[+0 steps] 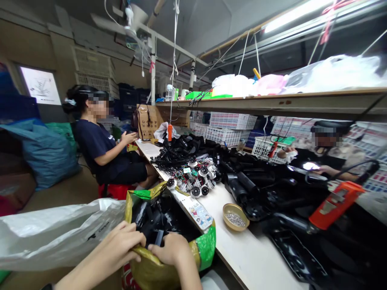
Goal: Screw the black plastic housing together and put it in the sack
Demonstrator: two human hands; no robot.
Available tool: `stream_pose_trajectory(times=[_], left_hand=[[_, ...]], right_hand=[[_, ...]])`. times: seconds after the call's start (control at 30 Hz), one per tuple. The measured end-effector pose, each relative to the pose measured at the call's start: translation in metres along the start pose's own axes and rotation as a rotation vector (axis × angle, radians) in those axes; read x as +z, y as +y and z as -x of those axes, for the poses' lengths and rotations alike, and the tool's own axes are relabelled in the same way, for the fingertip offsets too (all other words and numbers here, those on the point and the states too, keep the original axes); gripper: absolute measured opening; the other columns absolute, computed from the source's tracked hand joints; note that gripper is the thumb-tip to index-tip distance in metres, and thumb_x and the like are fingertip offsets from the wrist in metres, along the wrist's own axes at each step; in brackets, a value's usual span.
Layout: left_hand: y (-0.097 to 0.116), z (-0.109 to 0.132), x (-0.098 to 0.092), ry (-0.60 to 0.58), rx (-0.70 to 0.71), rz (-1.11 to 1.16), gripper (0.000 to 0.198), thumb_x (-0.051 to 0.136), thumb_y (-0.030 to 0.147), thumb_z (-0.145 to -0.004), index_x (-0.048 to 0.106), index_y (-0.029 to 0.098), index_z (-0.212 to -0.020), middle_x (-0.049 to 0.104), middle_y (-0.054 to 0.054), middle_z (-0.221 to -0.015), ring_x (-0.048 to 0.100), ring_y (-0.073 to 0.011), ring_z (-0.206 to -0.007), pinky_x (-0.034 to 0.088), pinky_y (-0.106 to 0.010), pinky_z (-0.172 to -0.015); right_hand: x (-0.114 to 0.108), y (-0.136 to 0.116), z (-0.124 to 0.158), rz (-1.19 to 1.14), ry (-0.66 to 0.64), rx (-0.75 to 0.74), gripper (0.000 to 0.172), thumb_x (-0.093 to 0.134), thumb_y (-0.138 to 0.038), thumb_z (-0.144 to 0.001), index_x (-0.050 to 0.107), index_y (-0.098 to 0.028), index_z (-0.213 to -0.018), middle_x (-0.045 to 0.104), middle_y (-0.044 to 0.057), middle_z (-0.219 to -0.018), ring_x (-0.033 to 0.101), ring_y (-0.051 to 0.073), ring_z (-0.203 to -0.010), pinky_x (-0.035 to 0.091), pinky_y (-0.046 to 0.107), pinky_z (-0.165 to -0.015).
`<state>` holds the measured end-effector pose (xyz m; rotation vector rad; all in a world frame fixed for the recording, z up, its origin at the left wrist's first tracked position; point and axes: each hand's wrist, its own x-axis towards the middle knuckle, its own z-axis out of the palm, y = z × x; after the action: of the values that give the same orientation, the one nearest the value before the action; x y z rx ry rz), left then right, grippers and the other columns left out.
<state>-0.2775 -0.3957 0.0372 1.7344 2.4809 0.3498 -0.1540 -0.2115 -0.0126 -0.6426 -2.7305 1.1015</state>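
Head view: both hands' fingers, left hand (122,243) and right hand (171,249), pinch the sack (151,270) rim, contents indistinct.

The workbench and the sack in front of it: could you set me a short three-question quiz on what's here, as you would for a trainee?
1. True or false: both of the person's hands, left hand and right hand, rest on the near rim of the yellow sack of black parts.
2. What lies in the small round bowl on the workbench?
A. small silvery bits
B. water
C. red wire
3. Fill in: the orange tool lies to the ______ of the bowl.

Key: 1 true; 2 A; 3 right.
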Motion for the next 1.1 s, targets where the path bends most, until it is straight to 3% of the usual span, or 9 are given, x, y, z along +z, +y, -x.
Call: stream_pose_trajectory(times=[0.17,0.3,0.4,0.57,0.7,0.8,0.87,0.97,1.1], left_hand=[[0.007,-0.001,0.011,0.3,0.187,0.068,0.019,0.055,0.027,-0.1,0.071,0.032,-0.092,0.074,0.002,-0.096,0.063,-0.0215,-0.099,0.043,-0.031,-0.092],[0.029,-0.018,0.032,0.579,0.168,0.201,0.033,0.043,0.024,-0.099,0.073,0.032,-0.09,0.072,-0.003,-0.1,0.063,-0.0235,-0.104,0.047,-0.034,-0.094],[0.059,-0.04,0.047,0.678,0.245,0.32,0.028,0.046,0.022,-0.098,0.07,0.032,-0.09,0.07,-0.003,-0.1,0.063,-0.022,-0.105,0.048,-0.032,-0.093],[0.159,-0.092,0.068,0.441,0.633,0.427,0.031,0.049,0.008,-0.092,0.065,0.03,-0.105,0.069,-0.003,-0.103,0.063,-0.0209,-0.101,0.051,-0.036,-0.092],[0.268,-0.139,0.088,0.062,0.804,0.529,0.034,0.058,0.012,-0.089,0.064,0.026,-0.12,0.066,-0.009,-0.128,0.061,-0.0253,-0.121,0.052,-0.041,-0.103],[0.343,-0.173,0.106,-0.031,0.839,0.548,0.069,0.075,0.038,-0.085,0.049,0.026,-0.148,0.043,-0.014,-0.161,0.04,-0.0359,-0.147,0.038,-0.055,-0.122],[0.382,-0.191,0.118,-0.054,0.897,0.55,0.085,0.081,0.053,-0.078,0.047,0.026,-0.151,0.044,-0.015,-0.161,0.042,-0.0394,-0.144,0.039,-0.06,-0.12],[0.415,-0.208,0.13,-0.06,0.921,0.55,0.072,0.078,0.046,-0.078,0.055,0.026,-0.144,0.051,-0.012,-0.156,0.045,-0.0407,-0.137,0.044,-0.06,-0.114],[0.417,-0.213,0.133,-0.068,0.868,0.571,0.065,0.069,0.032,-0.081,0.056,0.024,-0.144,0.049,-0.006,-0.159,0.041,-0.0327,-0.141,0.041,-0.049,-0.121]], right_hand=[[-0.014,0.023,0.002,-0.335,0.202,-0.101,0.035,0.054,-0.04,-0.095,0.076,-0.02,-0.114,0.076,0.01,-0.117,0.07,0.026,-0.114,0.052,0.036,-0.101],[-0.03,0.031,0.022,-0.523,0.347,-0.142,0.042,0.045,-0.05,-0.102,0.075,-0.019,-0.104,0.077,0.007,-0.087,0.075,0.024,-0.085,0.057,0.03,-0.077],[-0.061,0.043,0.05,-0.584,0.509,-0.145,0.049,0.044,-0.059,-0.102,0.074,-0.02,-0.104,0.075,0.007,-0.083,0.073,0.023,-0.079,0.056,0.03,-0.076],[-0.136,0.084,0.132,-0.528,1.029,-0.014,0.047,0.051,-0.061,-0.1,0.074,-0.02,-0.101,0.07,0.004,-0.077,0.067,0.021,-0.078,0.052,0.031,-0.079],[-0.179,0.131,0.209,-0.033,1.576,0.243,0.046,0.057,-0.063,-0.095,0.075,-0.02,-0.099,0.074,0.01,-0.093,0.065,0.027,-0.091,0.048,0.039,-0.091],[-0.188,0.165,0.25,0.318,1.688,0.37,0.053,0.055,-0.066,-0.093,0.075,-0.017,-0.101,0.073,0.015,-0.099,0.064,0.031,-0.094,0.047,0.044,-0.092],[-0.185,0.181,0.265,0.373,1.721,0.416,0.05,0.054,-0.061,-0.095,0.074,-0.016,-0.1,0.073,0.015,-0.099,0.064,0.03,-0.093,0.047,0.044,-0.091],[-0.176,0.198,0.271,0.132,1.765,0.43,0.045,0.062,-0.059,-0.088,0.073,-0.016,-0.099,0.073,0.013,-0.099,0.066,0.027,-0.086,0.049,0.041,-0.087],[-0.17,0.204,0.274,-0.136,1.875,0.48,0.046,0.063,-0.059,-0.084,0.069,-0.016,-0.099,0.074,0.012,-0.098,0.069,0.028,-0.089,0.052,0.041,-0.083]])
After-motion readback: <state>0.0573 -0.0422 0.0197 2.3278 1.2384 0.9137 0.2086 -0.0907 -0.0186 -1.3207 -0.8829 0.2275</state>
